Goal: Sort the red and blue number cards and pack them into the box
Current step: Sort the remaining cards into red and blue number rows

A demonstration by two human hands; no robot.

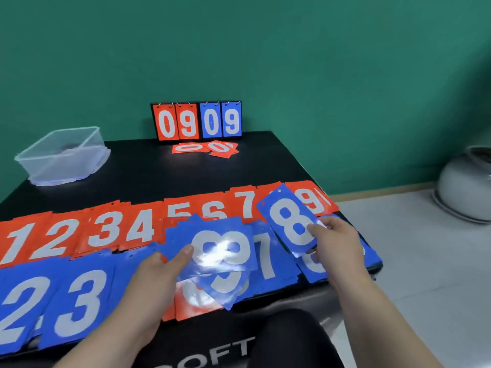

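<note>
Red number cards lie in a row from 1 to 9 across the black table. In front of them lies a row of blue number cards. My left hand grips a fanned stack of blue cards with a 9 on top, thumb on its left edge. My right hand pinches a single blue 8 card, tilted above the right end of the rows. A clear plastic box stands empty at the table's back left.
A flip scoreboard reading 09 09 stands at the table's back edge, with loose red 0 cards before it. A white pot sits on the floor at right. The green wall is close behind.
</note>
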